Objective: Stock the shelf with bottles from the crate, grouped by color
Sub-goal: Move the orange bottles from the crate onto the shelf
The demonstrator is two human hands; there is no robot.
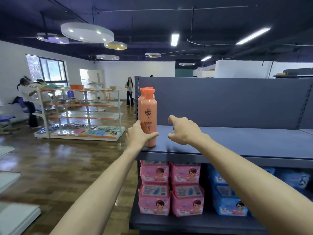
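An orange-pink bottle (148, 112) with an orange cap stands upright at the left front corner of the grey top shelf (237, 141). More bottles of the same colour stand close behind it, mostly hidden. My left hand (138, 135) grips the front bottle low down, thumb across its front. My right hand (183, 130) hovers just right of the bottle with fingers loosely curled and holds nothing. The crate is out of view.
The shelf below holds pink packs (171, 187) and blue packs (227, 197). A grey back panel (220, 100) rises behind the top shelf. Wooden floor lies to the left, with a white-and-orange rack (81, 114) and people further back.
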